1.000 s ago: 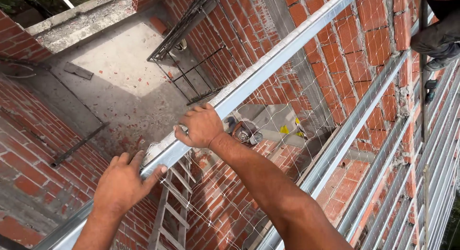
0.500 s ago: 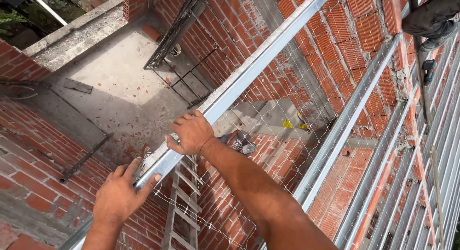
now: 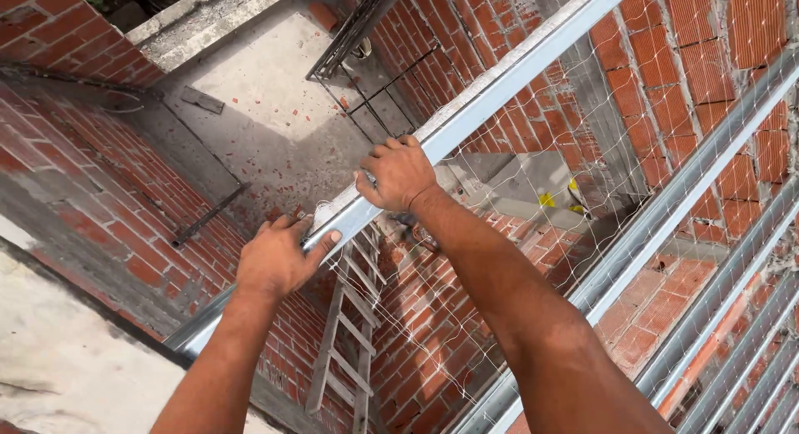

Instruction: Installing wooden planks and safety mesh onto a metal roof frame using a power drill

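Left hand: your left hand (image 3: 279,259) is wrapped around the metal rail (image 3: 466,118), thumb on top and fingers curled over the far edge, near the rail's lower end where it meets the concrete ledge (image 3: 75,367).
Right hand: your right hand (image 3: 398,173) lies palm-down farther up the same rail, fingers hooked over its upper edge; it is closed on the rail, not wide.
Rail: a long, smooth, pale galvanised channel running from the ledge at lower left up to the top right, over the open drop.
Net: a thin white mesh net (image 3: 533,193) hangs from the rail's right side, bunched where your left thumb sits.
Grip advice: keep both hands closed on the rail, weight back over the ledge; the metal looks slick, so I would trust curled fingers over flat palms.
Neighbouring rails: more grey channels (image 3: 707,226) run parallel on the right.
Surroundings: rough red brick walls (image 3: 83,176), a wooden ladder (image 3: 349,334) below, and a grey concrete floor (image 3: 266,126) far down.
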